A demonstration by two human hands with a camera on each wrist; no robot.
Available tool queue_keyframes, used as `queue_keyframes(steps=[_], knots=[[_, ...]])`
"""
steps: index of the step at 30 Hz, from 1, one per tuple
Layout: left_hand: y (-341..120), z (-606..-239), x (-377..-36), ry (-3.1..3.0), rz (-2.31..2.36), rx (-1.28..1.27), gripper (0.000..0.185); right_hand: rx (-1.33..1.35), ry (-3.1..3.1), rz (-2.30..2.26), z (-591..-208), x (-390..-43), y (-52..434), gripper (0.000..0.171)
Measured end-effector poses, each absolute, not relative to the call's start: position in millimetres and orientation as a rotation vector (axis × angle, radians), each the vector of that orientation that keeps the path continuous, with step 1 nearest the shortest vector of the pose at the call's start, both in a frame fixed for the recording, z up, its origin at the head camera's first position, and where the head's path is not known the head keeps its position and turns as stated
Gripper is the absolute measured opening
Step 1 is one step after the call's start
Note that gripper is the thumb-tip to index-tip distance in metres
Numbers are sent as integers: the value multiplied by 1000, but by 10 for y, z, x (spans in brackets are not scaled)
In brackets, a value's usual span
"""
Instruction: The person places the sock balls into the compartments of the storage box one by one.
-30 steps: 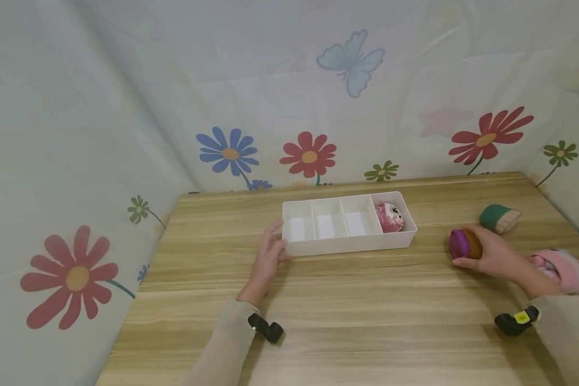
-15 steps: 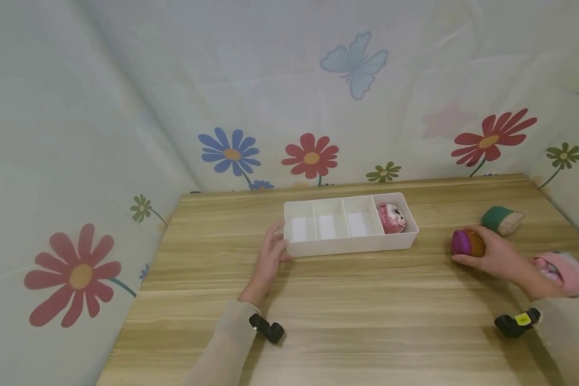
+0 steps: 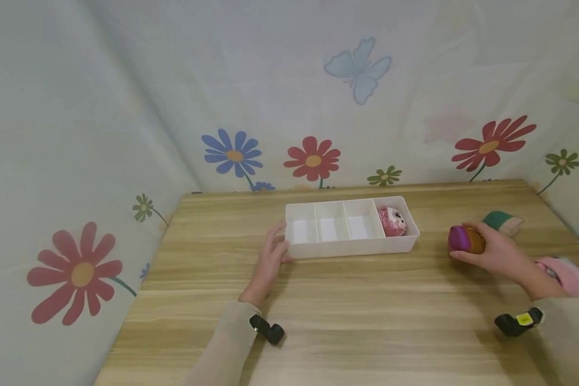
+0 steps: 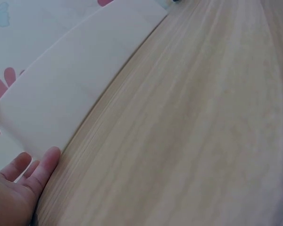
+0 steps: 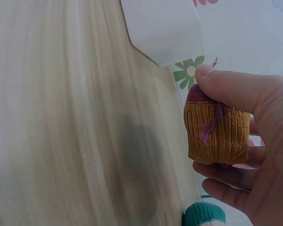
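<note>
My right hand (image 3: 499, 254) holds a rolled-up sock (image 5: 217, 129), ribbed mustard with a purple end, between thumb and fingers. Its shadow falls on the table to one side in the right wrist view. At the left end of a white four-part box (image 3: 349, 247), my left hand (image 3: 268, 260) touches the corner, its fingers extended. In the left wrist view the fingertips (image 4: 52, 154) meet the box's lower corner. A pink and white rolled sock with a small face pattern (image 3: 393, 221) sits in the rightmost compartment; the other compartments show bare floors.
Behind the right hand lies a green and beige sock roll (image 3: 502, 221). A pink one (image 3: 569, 276) is partly hidden by the right forearm. The wooden table (image 3: 366, 321) meets a flower-print cloth (image 3: 270, 96) at its back and sides.
The right hand has risen slightly with the mustard and purple sock, now overlapping more of the green roll. The left hand stays at the box; the head view has tilted a little.
</note>
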State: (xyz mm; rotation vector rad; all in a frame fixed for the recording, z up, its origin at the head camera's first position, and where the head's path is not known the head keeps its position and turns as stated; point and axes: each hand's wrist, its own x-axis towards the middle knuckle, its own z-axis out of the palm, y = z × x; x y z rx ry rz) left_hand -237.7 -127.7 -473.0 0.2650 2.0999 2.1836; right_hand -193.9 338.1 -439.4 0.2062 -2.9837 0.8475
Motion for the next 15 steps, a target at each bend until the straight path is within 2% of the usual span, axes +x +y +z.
queue_keyframes(steps=[15], knots=[[-1269,-4730,-2369,2078,2213,267,48,158,-3051,871,-4227,-1975,3201,89]])
